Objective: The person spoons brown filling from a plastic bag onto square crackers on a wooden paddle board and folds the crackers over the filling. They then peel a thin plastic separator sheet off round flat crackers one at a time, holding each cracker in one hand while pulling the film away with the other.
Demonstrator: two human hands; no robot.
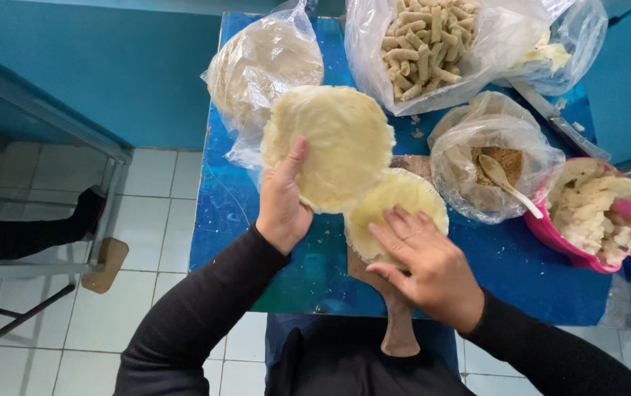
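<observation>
Your left hand pinches the raised pale round flatbread, overlapping up-left the second pale flatbread that your right hand presses, fingers spread, on the wooden paddle board

On the blue desk, a bagged stack of flatbreads sits at eleven o'clock, a bag of small rolls at one, a spooned brown-powder bag and pink bowl at three.

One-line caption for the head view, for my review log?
Left hand lifts a round flatbread while the right hand presses another flatbread on a wooden board.
</observation>
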